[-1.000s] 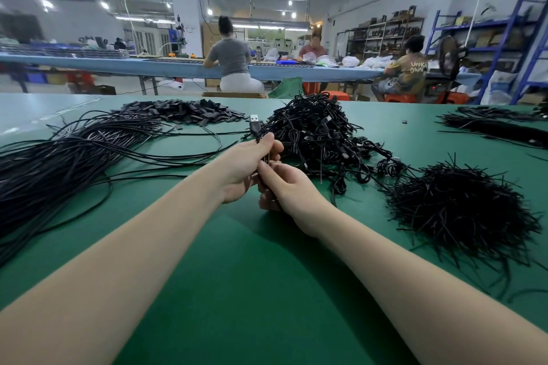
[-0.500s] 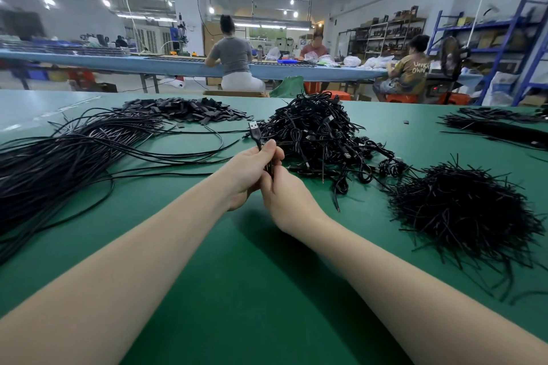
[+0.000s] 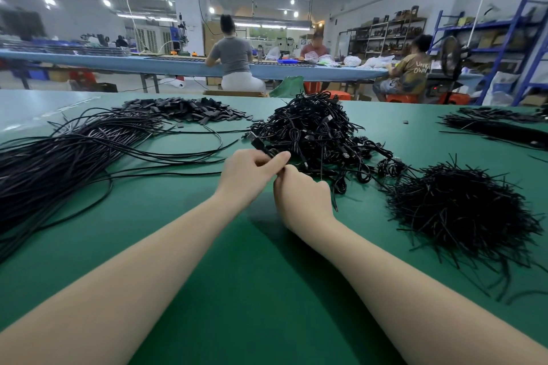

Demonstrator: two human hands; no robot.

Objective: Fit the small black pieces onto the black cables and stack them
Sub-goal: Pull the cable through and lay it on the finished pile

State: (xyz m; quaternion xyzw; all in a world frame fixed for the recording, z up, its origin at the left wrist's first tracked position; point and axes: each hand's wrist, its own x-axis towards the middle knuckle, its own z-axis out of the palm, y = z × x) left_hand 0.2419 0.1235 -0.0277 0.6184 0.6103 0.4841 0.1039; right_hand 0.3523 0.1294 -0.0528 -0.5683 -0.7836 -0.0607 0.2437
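My left hand (image 3: 247,173) pinches a black cable just below its USB plug (image 3: 257,140), which sticks up and to the left from my fingers. My right hand (image 3: 302,194) touches the left one, its fingers curled round the same cable lower down; what lies between the fingertips is hidden. A heap of small flat black pieces (image 3: 189,109) lies at the far left. Long loose black cables (image 3: 59,163) fan out on the left. A tangled stack of coiled cables (image 3: 317,133) sits just beyond my hands.
A bristly pile of short black ties (image 3: 462,210) lies to the right on the green table (image 3: 267,290). More black bundles (image 3: 498,127) sit at the far right. Several people work at a blue bench (image 3: 148,64) behind.
Both hands have shifted a little away from me toward the tangled stack, still joined on the cable. The USB plug now tilts more to the left.
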